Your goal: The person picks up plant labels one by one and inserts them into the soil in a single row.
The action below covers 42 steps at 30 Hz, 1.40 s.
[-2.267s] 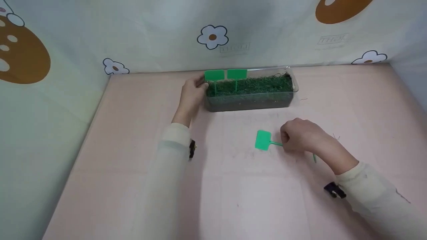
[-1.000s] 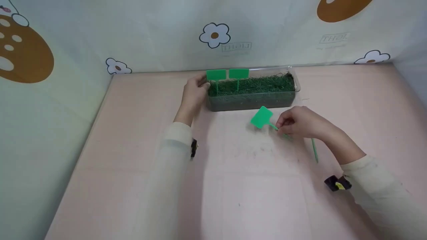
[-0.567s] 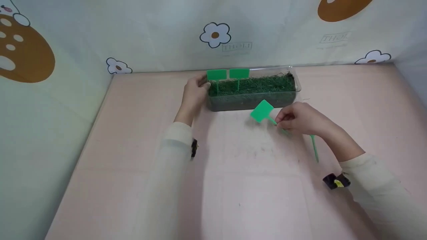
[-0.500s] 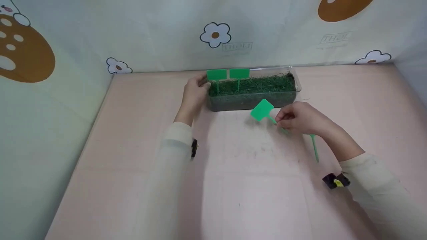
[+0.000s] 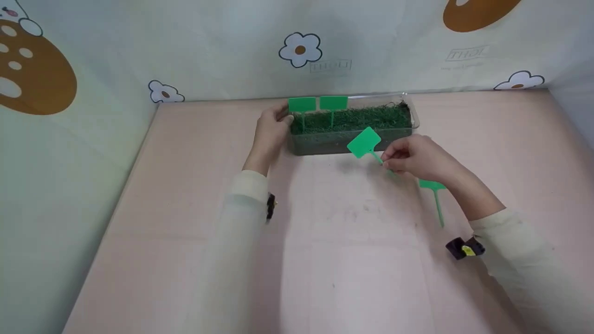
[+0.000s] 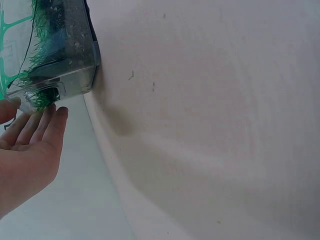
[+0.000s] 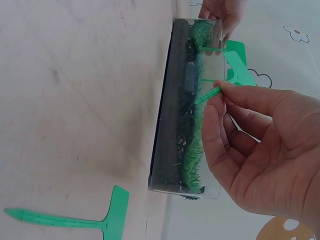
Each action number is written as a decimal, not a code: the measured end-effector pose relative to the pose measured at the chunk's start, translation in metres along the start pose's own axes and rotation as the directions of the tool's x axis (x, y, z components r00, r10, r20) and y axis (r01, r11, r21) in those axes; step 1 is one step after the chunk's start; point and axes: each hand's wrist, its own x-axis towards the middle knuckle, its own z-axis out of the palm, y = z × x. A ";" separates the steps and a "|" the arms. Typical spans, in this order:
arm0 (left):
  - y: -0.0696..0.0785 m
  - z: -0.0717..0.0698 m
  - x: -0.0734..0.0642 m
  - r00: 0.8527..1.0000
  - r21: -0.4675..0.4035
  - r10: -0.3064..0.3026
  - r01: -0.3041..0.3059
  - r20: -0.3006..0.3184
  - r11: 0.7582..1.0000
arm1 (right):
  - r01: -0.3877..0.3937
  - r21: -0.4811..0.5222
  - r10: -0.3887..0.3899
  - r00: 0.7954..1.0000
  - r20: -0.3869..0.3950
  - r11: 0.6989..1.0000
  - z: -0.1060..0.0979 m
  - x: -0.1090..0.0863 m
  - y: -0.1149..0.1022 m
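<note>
A clear planter box of dark soil and green grass stands at the back of the table. My left hand holds its left end, thumb at the rim and fingers against the end wall, as the left wrist view shows. Two green plant labels stand upright in the grass near that hand. With thumb and forefinger, my right hand pinches another green plant label by its stem, in front of the box. In the right wrist view its pointed tip overlaps the grass.
One more plant label lies flat on the pink tabletop, partly hidden under the right wrist. Dark crumbs are scattered over the table. A patterned cloth wall rises right behind the planter.
The right hand has lifted the plant label off the table and moved it away from me, up toward the planter. More of the lying label now shows. The left hand stays at the box end.
</note>
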 end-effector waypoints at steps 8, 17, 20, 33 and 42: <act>0.001 0.001 0.001 1.000 0.000 -0.013 0.013 -0.008 1.000 | 0.013 0.029 -0.012 0.999 -0.035 1.000 -0.004 0.004 -0.003; 0.001 0.001 0.000 1.000 -0.015 -0.022 0.022 -0.005 1.000 | 0.044 0.053 -0.039 0.995 -0.091 0.998 -0.006 0.010 -0.005; 0.000 0.001 0.000 1.000 -0.005 -0.016 0.016 -0.007 1.000 | 0.053 0.076 -0.044 0.993 -0.112 0.996 -0.007 0.012 -0.007; -0.001 0.001 0.001 1.000 0.019 0.013 -0.013 -0.004 1.000 | 0.068 0.197 -0.022 0.974 -0.227 0.978 -0.011 0.025 -0.015; -0.001 0.001 0.000 1.000 0.009 0.010 -0.010 -0.015 1.000 | 0.125 0.175 -0.066 0.949 -0.307 0.977 -0.016 0.036 -0.022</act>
